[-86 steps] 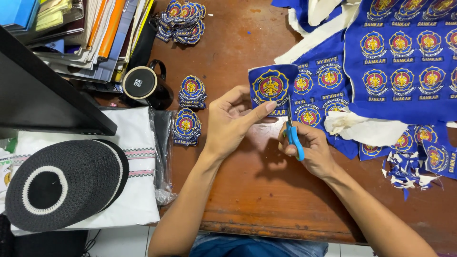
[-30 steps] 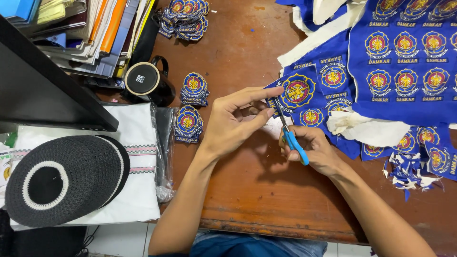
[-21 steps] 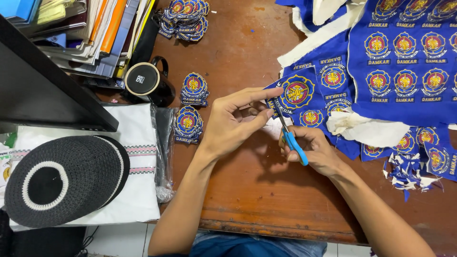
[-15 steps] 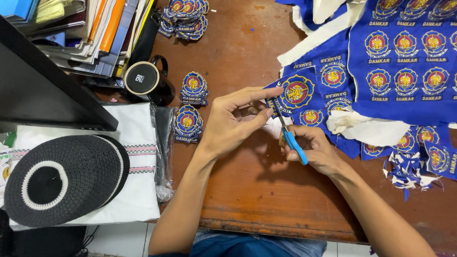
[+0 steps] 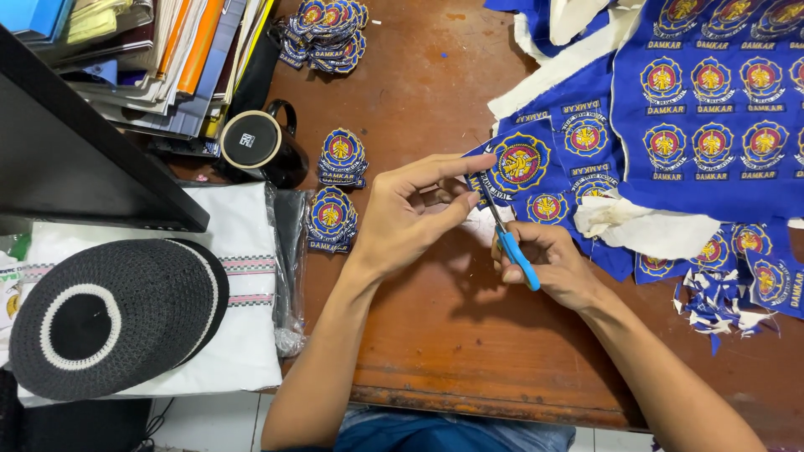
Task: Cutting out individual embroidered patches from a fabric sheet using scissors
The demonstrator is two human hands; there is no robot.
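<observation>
Over a wooden bench, the left hand pinches a round blue badge between thumb and fingers, its grip closed on the edge. The right hand holds blue scissors, blades at the badge's lower edge. Cut badges lie left, beside a black mug.

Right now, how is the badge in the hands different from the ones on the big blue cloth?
The held badge is pinched by the left hand and being trimmed with scissors in the right hand. The uncut badges lie flat, joined in rows. Both are blue with round emblems.
</observation>
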